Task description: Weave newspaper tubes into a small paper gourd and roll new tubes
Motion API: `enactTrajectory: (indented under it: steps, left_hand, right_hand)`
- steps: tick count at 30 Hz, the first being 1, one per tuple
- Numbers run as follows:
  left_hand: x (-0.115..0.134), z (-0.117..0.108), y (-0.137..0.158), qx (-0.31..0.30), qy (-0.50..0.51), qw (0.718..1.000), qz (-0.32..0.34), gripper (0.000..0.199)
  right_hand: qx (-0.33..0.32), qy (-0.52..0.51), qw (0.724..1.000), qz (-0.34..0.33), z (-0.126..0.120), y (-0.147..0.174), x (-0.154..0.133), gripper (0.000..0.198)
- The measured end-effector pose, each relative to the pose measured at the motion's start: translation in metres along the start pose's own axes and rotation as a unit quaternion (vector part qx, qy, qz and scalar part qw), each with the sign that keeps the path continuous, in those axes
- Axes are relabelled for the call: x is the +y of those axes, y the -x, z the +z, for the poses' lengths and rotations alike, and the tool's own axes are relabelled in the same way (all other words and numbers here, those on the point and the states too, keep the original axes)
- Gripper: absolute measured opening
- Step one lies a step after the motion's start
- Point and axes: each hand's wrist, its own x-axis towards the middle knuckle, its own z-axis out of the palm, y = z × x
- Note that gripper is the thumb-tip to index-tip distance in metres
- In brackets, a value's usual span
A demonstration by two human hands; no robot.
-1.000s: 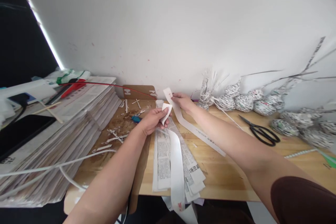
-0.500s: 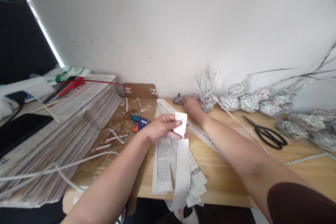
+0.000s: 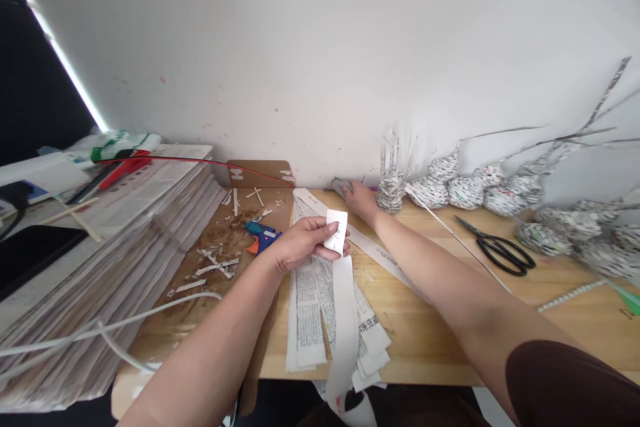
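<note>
- Wooden tabletop, pale wall behind.
- Left hand pinches a paper strip over newspaper, its long axis toward the near edge.
- Right hand touches a grey object, grip unclear.

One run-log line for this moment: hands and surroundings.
Left hand: pinching white paper strip | Right hand: touching grey item near wall, grip unclear | Around: newspaper strips, glue gun on cardboard, black scissors at right
</note>
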Motion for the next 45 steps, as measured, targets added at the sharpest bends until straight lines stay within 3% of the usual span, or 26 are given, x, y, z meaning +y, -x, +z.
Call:
enactTrajectory:
  steps: [6,13,23,33,39,45]
  left_hand:
    - [-0.001,0.008,-0.001,0.041,0.039,0.998,0.009,0.033]
    - [-0.006,0.012,-0.002,0.042,0.041,0.998,0.002,0.035]
    - [-0.002,0.014,-0.003,0.067,0.072,0.995,0.012,0.029]
    - [-0.002,0.013,-0.005,0.091,0.091,0.992,0.012,0.023]
    - [0.006,0.012,-0.004,0.13,0.124,0.984,0.018,0.02]
    - [0.007,0.013,-0.004,0.145,0.129,0.981,0.003,0.022]
  right_hand:
    - [0.013,-0.024,1.0,0.0,-0.005,0.006,0.008,0.03]
    - [0.029,-0.009,0.999,0.026,0.002,-0.001,0.002,0.058]
    - [0.022,-0.011,1.0,0.011,0.004,-0.001,0.003,0.032]
    - [0.049,-0.029,0.998,0.01,0.005,-0.002,0.004,0.055]
    - [0.105,-0.057,0.992,-0.029,0.002,0.001,0.007,0.029]
    - [0.109,-0.077,0.991,-0.018,0.003,0.003,0.006,0.029]
